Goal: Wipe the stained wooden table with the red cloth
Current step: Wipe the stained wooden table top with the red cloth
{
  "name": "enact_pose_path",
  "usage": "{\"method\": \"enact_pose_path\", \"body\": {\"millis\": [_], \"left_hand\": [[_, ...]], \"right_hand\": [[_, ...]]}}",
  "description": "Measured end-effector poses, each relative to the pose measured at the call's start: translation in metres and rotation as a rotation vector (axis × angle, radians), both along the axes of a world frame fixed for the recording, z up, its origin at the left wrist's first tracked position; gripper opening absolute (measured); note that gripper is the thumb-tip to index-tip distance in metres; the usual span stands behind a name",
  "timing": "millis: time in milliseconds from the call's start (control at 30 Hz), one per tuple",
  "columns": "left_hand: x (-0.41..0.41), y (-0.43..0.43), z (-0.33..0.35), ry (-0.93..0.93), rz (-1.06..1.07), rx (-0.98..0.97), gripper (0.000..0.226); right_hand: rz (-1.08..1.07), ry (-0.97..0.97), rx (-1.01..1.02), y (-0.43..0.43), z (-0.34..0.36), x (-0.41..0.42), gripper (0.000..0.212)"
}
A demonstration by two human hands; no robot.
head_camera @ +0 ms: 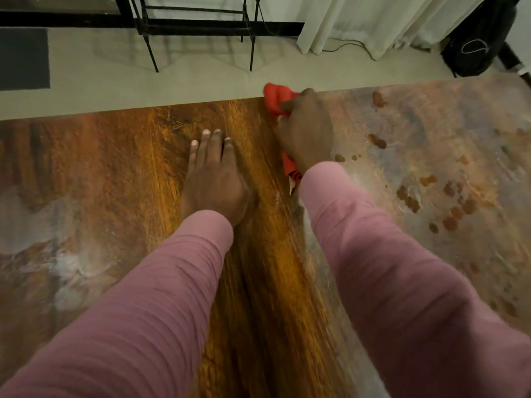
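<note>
Both arms reach forward in pink sleeves. Left hand (214, 179) lies flat, palm down, fingers (206, 145) straight and together. Right hand (304, 130) is farther out, its fingers curled in a grip.

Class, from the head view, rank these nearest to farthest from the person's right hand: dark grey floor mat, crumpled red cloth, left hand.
1. Crumpled red cloth, in the grip of the right hand.
2. Left hand, flat on the stained wooden table, just to the left.
3. Dark grey floor mat, far left, beyond the table.

R hand (306, 130) grips red cloth (277, 100), L hand (214, 179) flat
</note>
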State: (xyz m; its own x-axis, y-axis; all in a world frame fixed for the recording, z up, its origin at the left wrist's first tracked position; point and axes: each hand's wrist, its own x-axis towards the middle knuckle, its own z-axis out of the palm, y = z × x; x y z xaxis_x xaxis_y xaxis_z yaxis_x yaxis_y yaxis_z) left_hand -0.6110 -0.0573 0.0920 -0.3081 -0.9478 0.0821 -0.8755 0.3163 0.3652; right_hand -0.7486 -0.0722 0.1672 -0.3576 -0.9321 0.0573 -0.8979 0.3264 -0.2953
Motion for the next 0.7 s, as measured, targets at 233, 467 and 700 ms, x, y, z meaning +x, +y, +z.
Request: {"method": "enact_pose_path", "body": {"millis": [233, 467, 700], "left_hand": [[0.002, 0.001, 0.0, -0.018, -0.014, -0.001, 0.053], [0.0, 0.001, 0.0, -0.017, -0.01, 0.005, 0.053], [0.001, 0.003, 0.001, -0.029, -0.025, 0.004, 0.055]], "right_hand": [[0.085, 0.024, -0.056, -0.013, -0.041, -0.039, 0.028], [-0.192, 0.013, -0.117, -0.01, -0.041, -0.048, 0.025], [0.223, 0.017, -0.069, 0.003, -0.044, -0.036, 0.029]]}}
